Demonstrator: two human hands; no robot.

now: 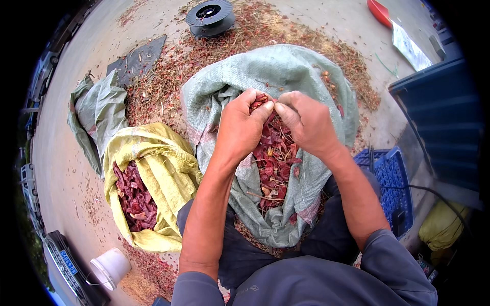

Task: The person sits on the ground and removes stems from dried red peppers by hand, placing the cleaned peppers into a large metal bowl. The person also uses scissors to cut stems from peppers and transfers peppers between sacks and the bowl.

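My left hand [244,124] is closed around dried red chili pepper pieces [260,100], which show between thumb and forefinger. Close beside it, my right hand [308,124] pinches the end of the same red piece, and the thumbs nearly touch. Both hands are above the mouth of a pale green woven sack [283,63], its rim rolled outward. Inside lie dark red dried peppers [273,164] mixed with stems. To the left stands a yellow woven sack [168,168], its mouth folded back around more dried peppers [136,199].
Stems and red scraps [160,88] litter the concrete. A black spool [209,26] and a dark flat sheet [139,61] lie ahead. Around me are a crumpled green sack [101,111], white bucket [109,267], blue plastic crate [394,187], dark blue metal panel [440,122] and parked vehicles.
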